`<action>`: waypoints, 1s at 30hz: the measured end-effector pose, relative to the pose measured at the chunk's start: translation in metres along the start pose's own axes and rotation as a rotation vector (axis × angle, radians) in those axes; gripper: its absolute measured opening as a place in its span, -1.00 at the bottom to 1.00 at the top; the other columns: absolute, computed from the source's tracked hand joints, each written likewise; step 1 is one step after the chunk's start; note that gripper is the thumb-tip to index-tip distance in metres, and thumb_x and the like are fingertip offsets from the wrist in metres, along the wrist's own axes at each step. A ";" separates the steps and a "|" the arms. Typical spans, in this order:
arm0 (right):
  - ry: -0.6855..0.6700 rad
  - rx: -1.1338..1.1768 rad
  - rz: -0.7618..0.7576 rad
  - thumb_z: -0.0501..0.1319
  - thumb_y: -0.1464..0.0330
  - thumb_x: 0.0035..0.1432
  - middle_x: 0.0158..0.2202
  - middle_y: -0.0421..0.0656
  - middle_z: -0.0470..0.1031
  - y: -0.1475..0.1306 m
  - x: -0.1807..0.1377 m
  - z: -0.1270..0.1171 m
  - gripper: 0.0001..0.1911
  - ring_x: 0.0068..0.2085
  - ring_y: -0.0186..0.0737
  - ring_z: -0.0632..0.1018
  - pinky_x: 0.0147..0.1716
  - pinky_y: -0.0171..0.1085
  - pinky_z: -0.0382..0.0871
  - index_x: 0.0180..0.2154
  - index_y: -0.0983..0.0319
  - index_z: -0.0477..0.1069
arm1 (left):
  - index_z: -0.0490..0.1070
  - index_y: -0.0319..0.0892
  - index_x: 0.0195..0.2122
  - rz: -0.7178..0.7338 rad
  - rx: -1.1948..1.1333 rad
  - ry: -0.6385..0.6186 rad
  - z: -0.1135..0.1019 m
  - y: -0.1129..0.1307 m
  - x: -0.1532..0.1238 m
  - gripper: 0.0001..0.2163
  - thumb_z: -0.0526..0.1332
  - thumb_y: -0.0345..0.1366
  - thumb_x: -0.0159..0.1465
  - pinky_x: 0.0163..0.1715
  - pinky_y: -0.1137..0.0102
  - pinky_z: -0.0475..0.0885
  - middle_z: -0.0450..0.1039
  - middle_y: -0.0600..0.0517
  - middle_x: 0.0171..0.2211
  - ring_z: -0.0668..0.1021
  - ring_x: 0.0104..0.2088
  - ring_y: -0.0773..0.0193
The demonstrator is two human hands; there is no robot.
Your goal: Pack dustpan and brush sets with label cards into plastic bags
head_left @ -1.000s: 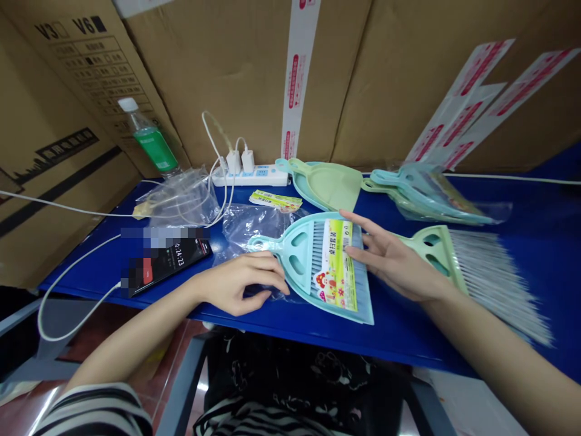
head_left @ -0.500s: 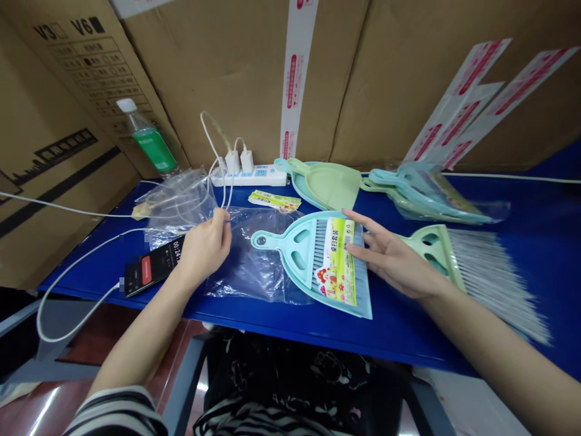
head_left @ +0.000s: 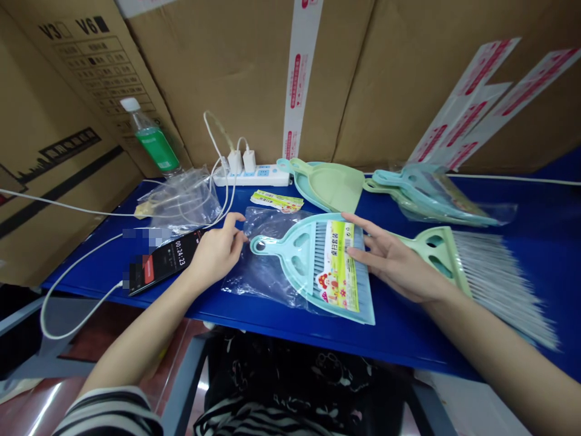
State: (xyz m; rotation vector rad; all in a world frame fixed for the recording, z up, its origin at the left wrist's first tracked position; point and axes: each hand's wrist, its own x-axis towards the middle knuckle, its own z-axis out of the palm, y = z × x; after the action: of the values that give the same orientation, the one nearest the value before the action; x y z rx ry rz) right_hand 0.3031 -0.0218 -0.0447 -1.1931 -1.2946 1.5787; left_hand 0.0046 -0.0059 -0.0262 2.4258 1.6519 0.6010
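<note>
A light-blue dustpan (head_left: 297, 233) with a matching brush (head_left: 320, 248) nested in it lies partly over a clear plastic bag (head_left: 263, 281). A printed card band (head_left: 338, 266) wraps the set. My right hand (head_left: 399, 263) holds the set at its wide end, one finger on the far corner and another on the card. At the bag's left edge is my left hand (head_left: 220, 248), just left of the dustpan's handle. Its thumb and forefinger are apart, with nothing visibly gripped. Beyond my right hand lies a green-framed brush (head_left: 490, 281) with pale bristles, partly hidden by my wrist.
Behind are a green and blue dustpan pair (head_left: 333, 181), a bagged set (head_left: 431, 191), a loose card (head_left: 276, 200) and a power strip (head_left: 267, 175). A phone (head_left: 170, 260) on a cable, crumpled plastic (head_left: 181, 197) and a bottle (head_left: 154, 142) are on the left. Cardboard (head_left: 245, 72) walls the back.
My left hand has moved right and down, its fingers loosening from a pinch, and the bag's left part has shifted right. My right hand stays on the dustpan set. More of the phone shows.
</note>
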 end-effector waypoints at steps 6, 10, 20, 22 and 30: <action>-0.001 -0.003 -0.009 0.39 0.00 -0.10 0.15 0.01 0.40 0.005 0.002 0.001 0.14 0.04 0.01 0.51 0.01 0.01 0.45 0.38 0.05 -0.14 | 0.13 -0.13 -0.04 0.058 -0.238 0.002 0.005 0.001 0.000 -0.76 0.03 -0.41 0.27 -0.45 0.47 0.44 0.60 0.07 -0.34 0.59 -0.53 0.36; 0.006 -0.077 -0.060 0.35 -0.03 -0.05 0.20 0.01 0.35 0.010 0.004 0.000 0.00 0.13 0.06 0.44 0.04 0.07 0.41 0.34 0.05 0.02 | 0.12 -0.13 -0.05 0.002 -0.308 -0.027 0.007 0.000 0.001 -0.74 0.10 -0.39 0.24 -0.52 0.51 0.40 0.57 0.07 -0.32 0.56 -0.58 0.41; 0.011 -0.132 0.010 0.25 -0.06 0.04 0.20 -0.03 0.35 0.011 0.004 0.001 -0.16 0.15 0.05 0.42 0.06 0.06 0.40 0.29 0.00 0.10 | 0.12 -0.12 -0.08 0.007 -0.143 0.004 0.008 -0.003 0.003 -0.72 0.12 -0.41 0.20 -0.54 0.49 0.34 0.48 0.17 -0.49 0.46 -0.60 0.39; 0.006 -0.132 0.003 0.25 -0.04 0.04 0.19 -0.01 0.33 0.012 0.004 0.000 -0.18 0.11 0.03 0.45 0.03 0.03 0.44 0.28 0.01 0.10 | 0.12 -0.12 -0.10 0.005 -0.116 0.024 0.007 -0.004 0.004 -0.73 0.11 -0.43 0.20 -0.53 0.49 0.34 0.46 0.18 -0.50 0.46 -0.59 0.39; -0.012 -0.189 -0.040 0.28 -0.03 0.01 0.16 0.05 0.31 0.013 0.005 -0.003 -0.23 0.01 -0.03 0.53 -0.02 0.00 0.49 0.20 0.09 0.18 | 0.16 -0.13 -0.15 -0.034 0.029 0.043 0.000 -0.009 0.006 -0.77 0.08 -0.48 0.16 -0.48 0.44 0.34 0.43 0.16 -0.49 0.48 -0.56 0.35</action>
State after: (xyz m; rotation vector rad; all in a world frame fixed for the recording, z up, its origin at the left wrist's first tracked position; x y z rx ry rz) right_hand 0.3051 -0.0188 -0.0584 -1.2657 -1.4920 1.4625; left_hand -0.0009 0.0026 -0.0280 2.4159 1.7261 0.6324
